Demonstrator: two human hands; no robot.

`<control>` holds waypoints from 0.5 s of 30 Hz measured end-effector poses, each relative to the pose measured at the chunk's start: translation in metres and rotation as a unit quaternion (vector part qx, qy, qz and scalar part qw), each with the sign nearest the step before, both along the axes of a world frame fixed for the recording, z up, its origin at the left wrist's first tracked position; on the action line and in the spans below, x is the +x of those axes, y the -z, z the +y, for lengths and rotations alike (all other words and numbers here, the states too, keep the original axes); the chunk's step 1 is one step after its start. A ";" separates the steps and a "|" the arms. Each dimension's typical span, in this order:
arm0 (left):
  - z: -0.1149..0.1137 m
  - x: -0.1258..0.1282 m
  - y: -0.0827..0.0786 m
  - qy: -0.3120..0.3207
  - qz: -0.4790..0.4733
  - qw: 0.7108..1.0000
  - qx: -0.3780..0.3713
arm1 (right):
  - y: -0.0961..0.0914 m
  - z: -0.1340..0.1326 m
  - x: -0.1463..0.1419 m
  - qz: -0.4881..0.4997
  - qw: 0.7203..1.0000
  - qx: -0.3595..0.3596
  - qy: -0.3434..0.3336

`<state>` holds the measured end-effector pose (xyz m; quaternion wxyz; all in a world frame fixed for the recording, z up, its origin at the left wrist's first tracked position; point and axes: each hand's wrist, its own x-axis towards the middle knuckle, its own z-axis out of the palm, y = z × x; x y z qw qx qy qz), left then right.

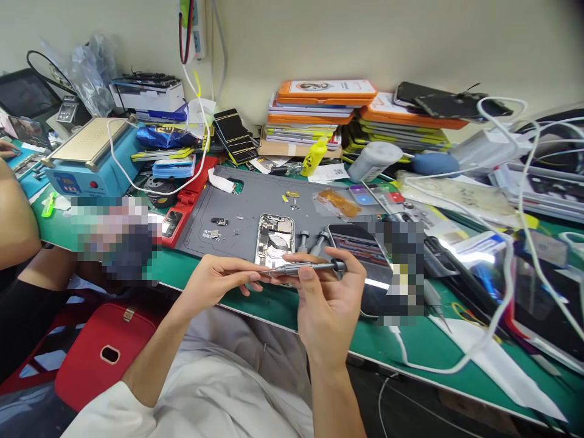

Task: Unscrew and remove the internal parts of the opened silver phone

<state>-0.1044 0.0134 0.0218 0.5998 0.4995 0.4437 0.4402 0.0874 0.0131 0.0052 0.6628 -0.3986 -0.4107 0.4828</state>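
My right hand (pixel 331 298) is wrapped round a grey precision screwdriver (pixel 310 267), which lies nearly level with its dark cap to the right. At the screwdriver's tip, my left hand (pixel 223 277) pinches with thumb and fingers; whether it holds the tip or a tiny part there is too small to tell. Just behind both hands lies an opened phone (pixel 275 237) with its inner parts bare, on a grey work mat (pixel 237 207). Two more screwdrivers (pixel 314 240) lie beside it, and a dark-screened phone (pixel 360 261) is to their right.
Small phone parts (pixel 219 221) are spread over the mat. A red tool with a display (pixel 176 219) edges its left side. Stacked orange boxes (pixel 326 91) stand at the back, a blue machine (pixel 91 161) at left. White cables (pixel 506 292) cross the right side. A co-worker's arm (pixel 18 213) is at far left.
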 end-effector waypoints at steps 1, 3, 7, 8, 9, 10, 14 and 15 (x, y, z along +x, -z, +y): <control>0.000 0.000 0.000 0.000 -0.001 1.000 0.000 | 0.000 0.000 0.000 -0.003 1.000 0.000 0.001; -0.001 0.001 0.001 0.001 0.000 1.000 -0.002 | 0.000 0.000 0.001 -0.009 1.000 -0.003 0.006; -0.002 0.003 0.000 0.006 0.013 1.000 -0.015 | 0.000 0.000 0.001 0.000 1.000 -0.010 0.008; -0.002 0.004 0.000 0.007 0.017 1.000 -0.017 | 0.001 0.001 0.001 0.007 1.000 -0.014 0.008; -0.003 0.004 -0.001 0.008 0.019 1.000 -0.015 | 0.001 0.001 0.002 0.014 1.000 -0.017 0.009; -0.003 0.005 -0.002 0.008 0.019 1.000 -0.010 | 0.001 0.002 0.002 0.021 0.999 -0.019 0.014; -0.005 0.005 -0.002 -0.003 0.007 1.000 0.031 | 0.000 0.004 0.004 0.053 0.997 -0.012 0.051; -0.005 0.005 -0.002 -0.010 0.004 0.999 0.037 | 0.000 0.004 0.004 0.061 0.996 -0.010 0.057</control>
